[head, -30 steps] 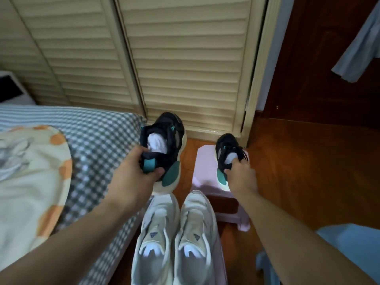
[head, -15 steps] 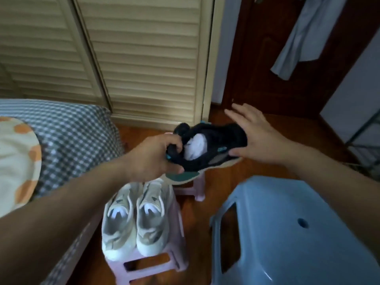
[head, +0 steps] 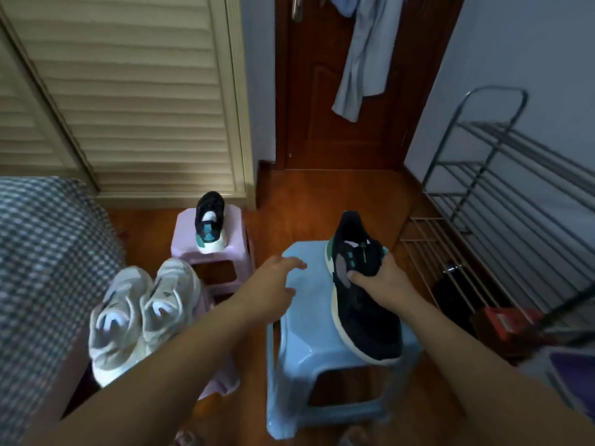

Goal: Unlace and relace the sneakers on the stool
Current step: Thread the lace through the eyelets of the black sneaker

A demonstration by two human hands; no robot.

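My right hand grips black sneaker lying on blue stool; my left hand hovers beside it, fingers loose, holding nothing

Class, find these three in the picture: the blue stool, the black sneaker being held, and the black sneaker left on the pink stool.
Blue stool point(head: 306, 320): head view, bare seat top.
Held sneaker point(head: 363, 313): head view, black upper near the toe.
Sneaker on pink stool point(head: 210, 220): head view, its heel opening.
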